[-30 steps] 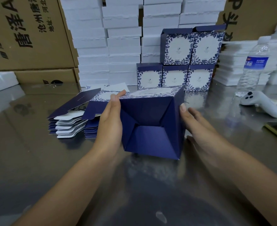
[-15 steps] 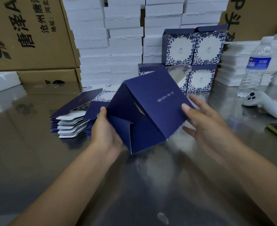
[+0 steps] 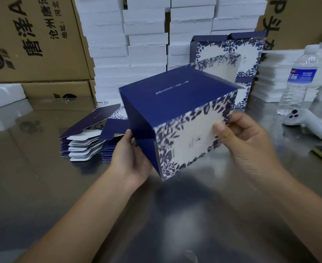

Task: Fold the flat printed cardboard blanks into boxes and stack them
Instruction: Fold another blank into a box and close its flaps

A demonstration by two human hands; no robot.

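Left hand [image 3: 131,160]: grips the box [image 3: 177,111] at its lower left edge, thumb on the navy side, fingers hidden beneath.
Right hand [image 3: 249,147]: pinches the right edge, thumb on the floral face.
Box: held between both hands above the steel table [image 3: 33,196], tilted, one corner down, flap up at the back.
Flat blanks [image 3: 84,147]: piled far-left, nearer the left hand.
Finished boxes [image 3: 251,54]: stacked straight beyond, slightly right; right hand nearer, likely a forward carry.

water bottle [image 3: 298,80]; white controller [image 3: 306,123]
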